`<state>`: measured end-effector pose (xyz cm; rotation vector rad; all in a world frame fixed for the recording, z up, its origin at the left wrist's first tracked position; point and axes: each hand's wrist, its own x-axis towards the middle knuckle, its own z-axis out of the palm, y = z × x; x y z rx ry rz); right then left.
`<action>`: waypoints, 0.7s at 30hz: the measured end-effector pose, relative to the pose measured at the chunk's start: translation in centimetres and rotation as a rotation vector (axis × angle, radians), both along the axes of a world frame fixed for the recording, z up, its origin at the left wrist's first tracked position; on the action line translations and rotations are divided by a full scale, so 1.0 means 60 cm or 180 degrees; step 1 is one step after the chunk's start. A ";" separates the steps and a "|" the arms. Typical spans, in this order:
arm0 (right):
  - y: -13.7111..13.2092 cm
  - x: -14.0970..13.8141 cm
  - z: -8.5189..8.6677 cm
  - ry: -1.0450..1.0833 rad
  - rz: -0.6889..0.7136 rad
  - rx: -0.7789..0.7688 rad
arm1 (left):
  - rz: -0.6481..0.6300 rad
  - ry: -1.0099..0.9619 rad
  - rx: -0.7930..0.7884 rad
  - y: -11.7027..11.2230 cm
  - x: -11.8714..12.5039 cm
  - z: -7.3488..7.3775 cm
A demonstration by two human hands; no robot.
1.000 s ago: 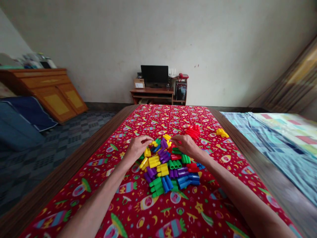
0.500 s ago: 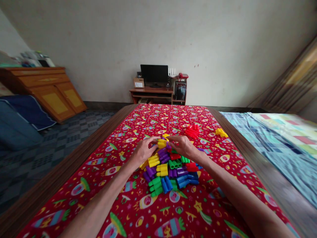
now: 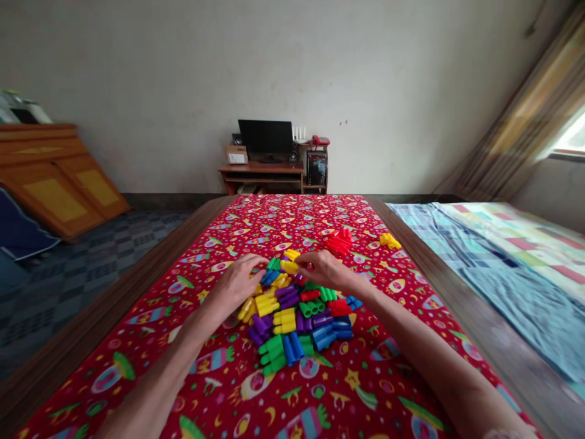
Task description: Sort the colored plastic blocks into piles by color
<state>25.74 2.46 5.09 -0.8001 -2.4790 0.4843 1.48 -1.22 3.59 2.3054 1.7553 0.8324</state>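
A pile of plastic toy blocks shaped like joined tubes lies on the red patterned cloth [image 3: 329, 390]. At the pile's far side, my right hand [image 3: 326, 269] pinches a yellow block [image 3: 289, 267] between thumb and fingertips. My left hand [image 3: 238, 281] is at the pile's left edge, fingers curved and apart, beside a blue block [image 3: 269, 278] and a green block [image 3: 273, 264]. I see nothing held in it. Nearer me are a purple block [image 3: 287, 296], another yellow block [image 3: 284, 321], a green block [image 3: 273, 355] and a blue block [image 3: 294, 349].
Beyond my right hand lies a group of red blocks [image 3: 339, 242]. Yellow blocks [image 3: 390, 241] sit near the table's right edge. A desk with a monitor [image 3: 265, 140] stands against the wall, a wooden cabinet [image 3: 59, 183] at left, a bed [image 3: 493, 268] at right.
The view has turned slightly right. My left hand has drawn left, away from the yellow block, uncovering blue and green blocks. My right hand now pinches the yellow block.
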 end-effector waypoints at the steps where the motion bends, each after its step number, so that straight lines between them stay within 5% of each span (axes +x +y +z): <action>1: 0.010 0.011 0.005 0.0128 -0.0187 0.0012 | 0.0105 0.0174 -0.0109 0.003 -0.011 -0.001; 5: 0.061 0.083 0.024 0.0271 -0.1534 0.0326 | 0.0113 0.0572 -0.0750 0.012 -0.040 -0.012; 10: 0.099 0.204 0.017 -0.0398 -0.3332 0.0399 | 0.0044 0.0387 -0.1149 0.017 -0.035 -0.017; 15: 0.098 0.277 0.011 -0.0897 -0.3691 -0.0312 | 0.0181 -0.0079 -0.1133 0.015 -0.023 -0.010; 21: 0.096 0.290 0.010 -0.1140 -0.3954 -0.0578 | 0.0183 -0.0899 -0.1050 0.016 -0.029 -0.016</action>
